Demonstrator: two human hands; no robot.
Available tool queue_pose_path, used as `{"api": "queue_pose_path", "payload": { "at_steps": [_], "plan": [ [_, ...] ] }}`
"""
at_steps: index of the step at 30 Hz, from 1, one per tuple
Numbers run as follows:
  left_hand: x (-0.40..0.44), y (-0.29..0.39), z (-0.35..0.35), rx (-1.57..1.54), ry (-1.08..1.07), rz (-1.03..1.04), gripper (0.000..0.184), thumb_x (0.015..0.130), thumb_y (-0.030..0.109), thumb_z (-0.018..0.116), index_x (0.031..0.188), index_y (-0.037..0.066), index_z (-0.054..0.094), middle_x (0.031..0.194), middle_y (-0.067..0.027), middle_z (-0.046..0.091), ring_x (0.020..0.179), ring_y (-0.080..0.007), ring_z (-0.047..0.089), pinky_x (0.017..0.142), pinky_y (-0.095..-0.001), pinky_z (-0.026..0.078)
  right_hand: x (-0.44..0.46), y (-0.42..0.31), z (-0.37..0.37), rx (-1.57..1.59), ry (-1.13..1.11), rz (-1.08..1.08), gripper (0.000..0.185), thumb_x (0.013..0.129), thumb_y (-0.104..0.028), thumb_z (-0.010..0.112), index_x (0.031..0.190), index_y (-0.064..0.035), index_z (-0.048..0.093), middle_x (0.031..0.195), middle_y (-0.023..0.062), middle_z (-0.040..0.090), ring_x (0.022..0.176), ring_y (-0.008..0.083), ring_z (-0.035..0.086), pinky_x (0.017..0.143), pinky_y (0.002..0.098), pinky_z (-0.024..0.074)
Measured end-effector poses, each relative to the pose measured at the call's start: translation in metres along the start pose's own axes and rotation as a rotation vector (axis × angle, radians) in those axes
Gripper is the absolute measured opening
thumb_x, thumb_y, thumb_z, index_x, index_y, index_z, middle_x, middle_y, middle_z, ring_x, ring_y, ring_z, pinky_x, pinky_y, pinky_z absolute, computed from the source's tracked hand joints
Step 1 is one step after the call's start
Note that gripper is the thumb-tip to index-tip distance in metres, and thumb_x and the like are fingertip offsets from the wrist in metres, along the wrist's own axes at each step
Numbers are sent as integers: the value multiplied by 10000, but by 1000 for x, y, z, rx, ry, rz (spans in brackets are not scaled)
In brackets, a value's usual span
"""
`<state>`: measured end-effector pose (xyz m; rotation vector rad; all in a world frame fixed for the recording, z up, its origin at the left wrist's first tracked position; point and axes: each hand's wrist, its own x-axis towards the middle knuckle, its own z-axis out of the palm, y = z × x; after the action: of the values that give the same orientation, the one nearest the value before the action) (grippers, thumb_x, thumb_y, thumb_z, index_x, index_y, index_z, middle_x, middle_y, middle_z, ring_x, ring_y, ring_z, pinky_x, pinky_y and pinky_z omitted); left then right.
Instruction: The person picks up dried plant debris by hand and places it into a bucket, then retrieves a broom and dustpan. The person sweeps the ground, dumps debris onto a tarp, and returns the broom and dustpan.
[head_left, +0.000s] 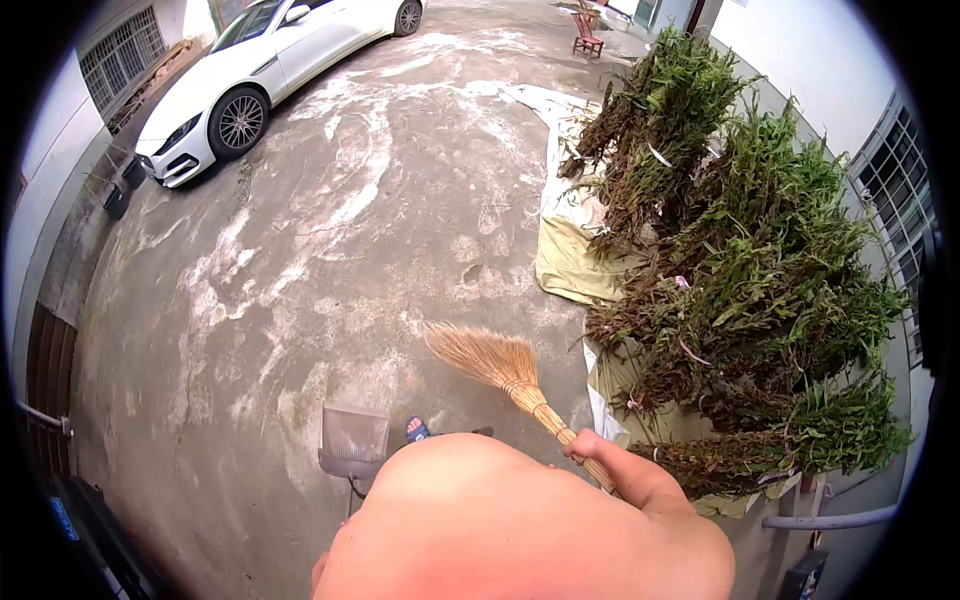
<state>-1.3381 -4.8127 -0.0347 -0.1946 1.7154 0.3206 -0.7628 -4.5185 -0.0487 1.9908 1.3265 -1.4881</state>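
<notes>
My right hand (590, 448) is closed around the handle of a straw broom (525, 390), whose bristles (470, 352) fan out to the upper left, close to the concrete floor. To the left of my bare torso is a grey dustpan (354, 432), its thin handle running down behind my body. My left hand is hidden; only a sliver of skin shows at the lower left of my torso. In front of me a foot in a blue slipper (417, 430) shows between the dustpan and my torso.
Bundles of cut green and brown plants (740, 260) lie along the right wall on a pale sheet (575, 262). A white car (260, 70) is parked at the upper left. A small red chair (587, 40) stands far back, and a dark pot (115, 203) is by the left wall.
</notes>
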Motion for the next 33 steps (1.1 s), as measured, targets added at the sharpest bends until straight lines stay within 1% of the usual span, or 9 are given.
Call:
{"api": "queue_pose_path", "payload": {
  "at_steps": [4, 8, 10, 13, 17, 20, 24, 30, 33],
  "plan": [
    [39, 170, -32, 110, -15, 13, 188, 840, 152, 452, 688, 69, 524, 520, -31, 485, 396, -135, 417, 373, -275, 353, 16, -81, -32, 234, 30, 121, 362, 561, -276, 675, 779, 12, 653, 771, 114, 638, 693, 191, 608, 665, 302, 477],
    [99, 336, -47, 260, -4, 19, 190, 840, 157, 456, 688, 71, 530, 522, -30, 489, 399, -134, 422, 375, -276, 356, 27, -163, -86, 363, 14, 180, 381, 556, -281, 673, 796, 14, 655, 809, 122, 636, 712, 206, 606, 666, 307, 475],
    [131, 412, -42, 318, 11, 17, 192, 841, 160, 458, 687, 72, 533, 523, -30, 491, 400, -134, 425, 376, -277, 358, 60, -195, -111, 337, 76, 151, 261, 581, -198, 657, 680, 42, 627, 636, 95, 618, 553, 170, 598, 541, 294, 491],
    [134, 524, -1, 317, -15, 30, 196, 839, 159, 467, 682, 68, 543, 530, -30, 504, 414, -132, 441, 389, -272, 366, 136, -241, -166, 477, 106, 170, 214, 591, -148, 650, 664, 51, 621, 630, 104, 614, 524, 172, 588, 501, 297, 487],
    [-5, 715, 107, 191, -28, 46, 199, 826, 162, 514, 650, 72, 538, 541, -20, 504, 424, -127, 442, 407, -264, 373, 190, -352, -293, 455, 36, 187, 389, 565, -250, 682, 789, 64, 632, 814, 139, 627, 668, 220, 606, 596, 328, 486],
    [9, 806, 111, 284, -52, 65, 202, 825, 162, 519, 645, 70, 530, 538, -20, 495, 422, -128, 439, 404, -267, 373, 254, -397, -369, 768, -27, 134, 191, 615, -111, 644, 738, 29, 601, 717, 126, 613, 519, 182, 581, 466, 293, 474],
    [35, 955, 135, 396, -65, 82, 207, 822, 163, 527, 639, 67, 520, 533, -20, 483, 419, -128, 434, 401, -270, 373, 324, -473, -467, 948, -107, 78, 213, 641, -89, 621, 813, 8, 542, 633, 97, 568, 477, 179, 548, 439, 297, 457],
    [77, 1218, 189, 627, -68, 145, 217, 819, 164, 537, 629, 63, 506, 527, -21, 465, 415, -130, 426, 395, -276, 373, 480, -591, -560, 706, 35, 119, 224, 636, -133, 640, 787, 17, 571, 651, 86, 580, 490, 158, 547, 461, 290, 459],
    [75, 1346, 225, 738, -75, 174, 223, 817, 165, 543, 624, 61, 498, 524, -21, 456, 413, -131, 422, 392, -279, 373, 466, -672, -617, 859, 87, 192, 215, 629, -131, 638, 774, 22, 597, 676, 92, 597, 524, 163, 563, 499, 303, 467]
  ]
}}
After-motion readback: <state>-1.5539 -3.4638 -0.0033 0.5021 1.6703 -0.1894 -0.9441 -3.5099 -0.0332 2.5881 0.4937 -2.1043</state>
